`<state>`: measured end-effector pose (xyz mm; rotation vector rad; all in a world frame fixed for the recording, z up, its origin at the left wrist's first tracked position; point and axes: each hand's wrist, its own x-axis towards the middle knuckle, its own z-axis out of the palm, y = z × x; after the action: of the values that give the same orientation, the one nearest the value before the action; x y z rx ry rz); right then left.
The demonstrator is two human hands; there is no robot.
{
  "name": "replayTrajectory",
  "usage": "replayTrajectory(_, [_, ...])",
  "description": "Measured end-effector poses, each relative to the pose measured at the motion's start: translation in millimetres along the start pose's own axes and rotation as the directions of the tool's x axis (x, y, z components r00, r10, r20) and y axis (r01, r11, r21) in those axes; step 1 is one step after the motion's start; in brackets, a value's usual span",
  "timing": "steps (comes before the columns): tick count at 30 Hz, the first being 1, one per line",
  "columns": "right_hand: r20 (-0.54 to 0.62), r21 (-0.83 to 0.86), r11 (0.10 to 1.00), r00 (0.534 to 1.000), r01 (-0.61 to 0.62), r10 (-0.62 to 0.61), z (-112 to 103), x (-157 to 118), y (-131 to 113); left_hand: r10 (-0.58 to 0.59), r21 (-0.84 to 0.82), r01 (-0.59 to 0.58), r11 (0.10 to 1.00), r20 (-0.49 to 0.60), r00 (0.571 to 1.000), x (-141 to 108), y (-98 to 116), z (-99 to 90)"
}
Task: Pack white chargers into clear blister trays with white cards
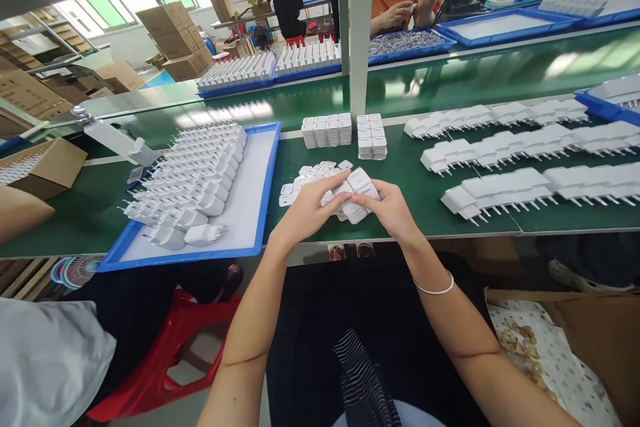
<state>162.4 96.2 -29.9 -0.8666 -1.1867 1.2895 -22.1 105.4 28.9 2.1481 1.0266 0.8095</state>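
Small white rounded-square plastic covers (359, 179) with faint print are bunched between my two hands, over the green work surface. My left hand (313, 203) is closed on them from the left, its thumb and fingertips pressing on the pieces. From the other side my right hand (395, 211) grips the same bunch, thumb laid across the top. Partly behind my left fingers lies a loose pile of the same covers (301, 180). Beyond the hands stand neat stacks of covers, a wider stack (327, 131) and a narrower stack (371, 137).
Left is a blue-rimmed tray (265, 193) of white plug adapters (200, 167). Rows of adapters (505, 187) lie on the right. A metal post (358, 33) rises behind the stacks. A co-worker's arm (23, 213) reaches in at left, beside a red stool (170, 353). Co-workers sit opposite.
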Motion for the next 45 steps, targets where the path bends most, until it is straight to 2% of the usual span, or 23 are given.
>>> replayTrajectory(5, [-0.011, 0.01, 1.0, 1.0, -0.02, 0.02, 1, 0, -1, -0.022, 0.003, 0.021, 1.0, 0.085, 0.996, 0, 2, -4.8])
replayTrajectory(10, [0.008, 0.012, 1.0, 1.0, -0.012, 0.012, 1, -1, -3, 0.024, 0.038, -0.026, 0.999, 0.07, 0.997, 2, -1, 0.1])
replayTrajectory(12, [0.024, 0.012, 1.0, 1.0, -0.009, 0.009, 1, -2, -4, 0.038, 0.049, -0.038, 0.998, -0.003, 0.999, 4, -3, 3.9])
replayTrajectory(15, [0.039, -0.006, 1.0, 0.999, 0.012, -0.011, 1, -3, -6, -0.01, 0.006, 0.012, 1.0, -0.208, 0.978, 8, -7, 9.0])
replayTrajectory(17, [0.023, -0.022, 0.999, 0.999, 0.026, -0.025, 2, -2, -6, -0.056, 0.009, 0.062, 0.998, -0.335, 0.941, 12, -9, 10.0])
replayTrajectory(19, [-0.006, -0.031, 0.999, 1.0, 0.029, -0.029, 2, -1, -5, -0.071, 0.056, 0.104, 0.993, -0.418, 0.906, 15, -12, 7.6])
replayTrajectory(22, [-0.029, -0.042, 0.999, 0.999, 0.013, -0.015, 1, 0, -3, -0.03, 0.176, 0.153, 0.972, -0.557, 0.83, 18, -15, -0.6])
replayTrajectory(24, [-0.031, -0.061, 0.998, 1.0, 0.002, -0.003, 1, 0, -3, 0.046, 0.324, 0.199, 0.925, -0.616, 0.787, 19, -15, -3.6])
replayTrajectory(25, [-0.028, -0.072, 0.997, 1.0, -0.004, 0.002, 1, 0, -3, 0.083, 0.405, 0.213, 0.889, -0.6, 0.796, 20, -14, -2.9])
replayTrajectory(26, [-0.025, -0.081, 0.997, 1.0, -0.007, 0.005, 2, 1, -3, 0.098, 0.476, 0.209, 0.854, -0.542, 0.835, 20, -13, -0.3])
replayTrajectory(28, [-0.023, -0.108, 0.994, 1.0, -0.001, -0.001, 4, 1, -3, 0.074, 0.567, 0.146, 0.811, -0.347, 0.935, 21, -8, 8.8])
replayTrajectory(29, [-0.026, -0.122, 0.992, 1.0, 0.007, -0.01, 5, 1, -4, 0.054, 0.583, 0.104, 0.806, -0.247, 0.968, 20, -5, 14.1])
replayTrajectory(31, [-0.036, -0.152, 0.988, 0.999, 0.025, -0.031, 6, 0, -4, 0.025, 0.561, 0.027, 0.828, -0.085, 0.996, 20, 1, 22.2])
replayTrajectory(33, [-0.03, -0.167, 0.985, 0.999, 0.036, -0.042, 6, 0, -5, 0.003, 0.476, 0.002, 0.88, -0.009, 1.0, 20, 6, 23.8])
replayTrajectory(36, [0.004, -0.152, 0.988, 1.0, 0.03, -0.029, 5, 0, -6, -0.046, 0.314, 0.029, 0.949, 0.048, 0.998, 20, 10, 16.7])
replayTrajectory(40, [0.011, -0.117, 0.993, 1.0, -0.008, 0.009, 4, -1, -7, -0.021, 0.247, -0.002, 0.969, 0.087, 0.996, 23, 11, 10.0])
replayTrajectory(45, [0.064, -0.051, 0.998, 0.997, -0.035, 0.038, 2, -4, -6, -0.062, 0.165, 0.081, 0.983, -0.121, 0.991, 26, 3, 17.8])
